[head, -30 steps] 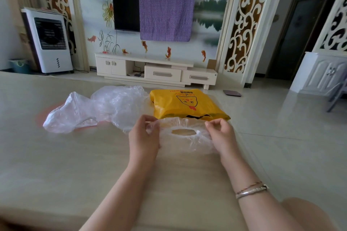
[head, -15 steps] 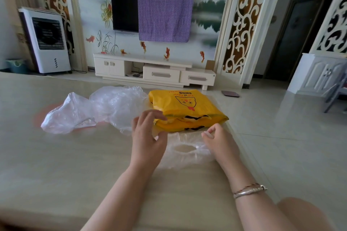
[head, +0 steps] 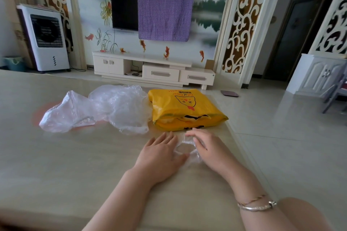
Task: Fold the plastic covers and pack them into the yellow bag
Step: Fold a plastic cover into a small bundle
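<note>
A yellow bag [head: 185, 109] lies on a pale, glossy table [head: 56, 165], printed with a cartoon chick's face and the words "Full of Flavor", seen upside down from here. A line of Chinese characters beside the words is too small to read. Dark print near the bag's front edge is creased and cannot be made out.

Just in front of the bag, a clear plastic cover [head: 185, 149] lies flat on the table with a puckered round opening in its middle. It is thin and nearly see-through, so its outer edges are hard to trace, and both hands hide much of it. The left hand [head: 161, 155] rests palm down on its left side, fingers straight and spread. The right hand [head: 205, 146] presses on its right side, fingers stretched forward; its fingertips are blurred. Two bracelets [head: 257, 205] circle the right wrist.

To the left of the bag, touching it, sits a crumpled heap of loose clear covers [head: 99, 109], wrinkled and milky white. Something reddish on the table shows faintly under the heap.
</note>
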